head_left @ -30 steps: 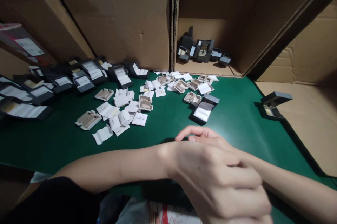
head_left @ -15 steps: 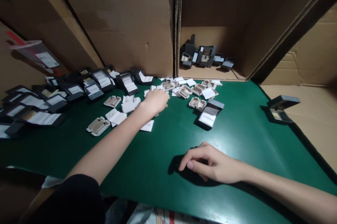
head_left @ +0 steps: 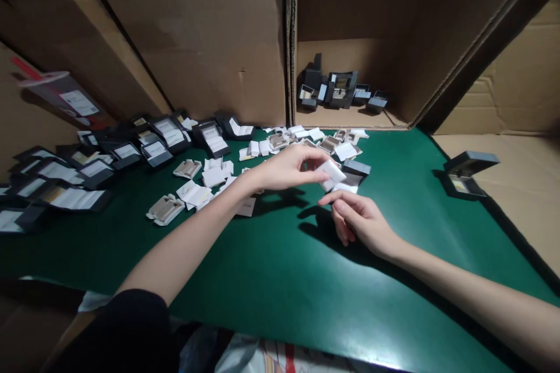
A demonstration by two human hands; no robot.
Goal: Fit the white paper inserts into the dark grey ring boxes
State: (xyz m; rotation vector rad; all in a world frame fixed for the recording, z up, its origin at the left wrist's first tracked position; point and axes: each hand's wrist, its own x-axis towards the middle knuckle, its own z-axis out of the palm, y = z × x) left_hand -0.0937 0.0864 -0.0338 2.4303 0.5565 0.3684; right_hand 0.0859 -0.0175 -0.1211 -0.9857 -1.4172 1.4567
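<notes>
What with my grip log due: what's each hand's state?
Left hand: closed on a small white card.
Right hand: open below it, nothing visibly held.

Left hand (head_left: 286, 168) pinches white insert (head_left: 331, 174); right hand (head_left: 361, 218) beneath.

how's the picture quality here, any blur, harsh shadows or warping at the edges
Head view: sharp in the middle, left hand with its white card and right hand crisp, both throwing dark shadows on the green mat; black boxes at the left edge look stretched; the cardboard wall up top is dim.
</notes>
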